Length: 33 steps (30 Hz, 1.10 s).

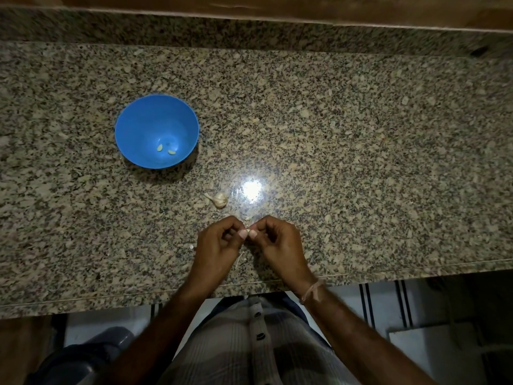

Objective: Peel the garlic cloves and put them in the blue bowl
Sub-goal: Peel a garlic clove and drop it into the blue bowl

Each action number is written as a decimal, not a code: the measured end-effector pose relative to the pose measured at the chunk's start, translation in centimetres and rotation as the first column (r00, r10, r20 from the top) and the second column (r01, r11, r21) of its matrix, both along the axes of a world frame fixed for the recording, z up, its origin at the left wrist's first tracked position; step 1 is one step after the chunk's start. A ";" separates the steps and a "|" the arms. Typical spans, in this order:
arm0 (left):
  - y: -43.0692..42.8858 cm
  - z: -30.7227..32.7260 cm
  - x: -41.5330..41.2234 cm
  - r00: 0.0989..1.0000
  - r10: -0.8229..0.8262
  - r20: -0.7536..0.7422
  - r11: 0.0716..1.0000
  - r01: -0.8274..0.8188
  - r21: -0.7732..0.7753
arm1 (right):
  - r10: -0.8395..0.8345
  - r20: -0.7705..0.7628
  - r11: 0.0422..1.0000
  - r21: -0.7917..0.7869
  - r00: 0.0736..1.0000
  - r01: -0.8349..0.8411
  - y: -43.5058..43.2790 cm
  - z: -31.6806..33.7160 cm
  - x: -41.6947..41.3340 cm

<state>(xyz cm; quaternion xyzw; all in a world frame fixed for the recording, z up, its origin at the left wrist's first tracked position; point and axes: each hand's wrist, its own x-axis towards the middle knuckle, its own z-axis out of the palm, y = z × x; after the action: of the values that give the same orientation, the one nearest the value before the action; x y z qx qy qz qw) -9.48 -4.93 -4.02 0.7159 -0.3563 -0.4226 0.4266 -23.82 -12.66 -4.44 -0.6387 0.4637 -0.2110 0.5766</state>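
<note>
My left hand [219,243] and my right hand [277,240] meet over the counter's near part, fingers curled, both pinching a small garlic clove [248,227] between their fingertips; most of it is hidden. Just beyond them lies a partial garlic bulb [219,200] with its stem pointing left. The blue bowl [133,126] stands further back on the left and holds two peeled cloves [166,150] at its bottom.
The speckled granite counter [361,162] runs the full width, with a raised back ledge [249,29]. Bits of garlic skin [240,258] lie under and beside my hands, one white scrap [191,247] at the left. The counter's front edge [388,270] is close to my wrists.
</note>
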 end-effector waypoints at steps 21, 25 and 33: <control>0.2 -0.7 -1.8 0.984 -0.012 0.175 0.998 0.001 0.066 | 0.110 -0.153 0.994 -0.001 0.982 -0.111 -0.5 0.1 0.9; -0.7 -0.6 -1.5 0.995 0.075 -0.068 0.989 -0.066 0.136 | 0.046 -0.143 0.998 -0.039 0.989 -0.052 0.4 0.2 1.5; -1.1 0.4 -1.3 0.981 0.119 -0.153 0.977 -0.088 0.192 | -0.013 0.038 0.999 -0.028 0.999 0.014 0.4 0.2 0.6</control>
<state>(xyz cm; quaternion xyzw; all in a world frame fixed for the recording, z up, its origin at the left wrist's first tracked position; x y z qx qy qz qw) -10.80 -5.98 -3.66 0.7330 -0.2415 -0.4881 0.4076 -23.27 -12.29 -4.20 -0.6396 0.4540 -0.2336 0.5746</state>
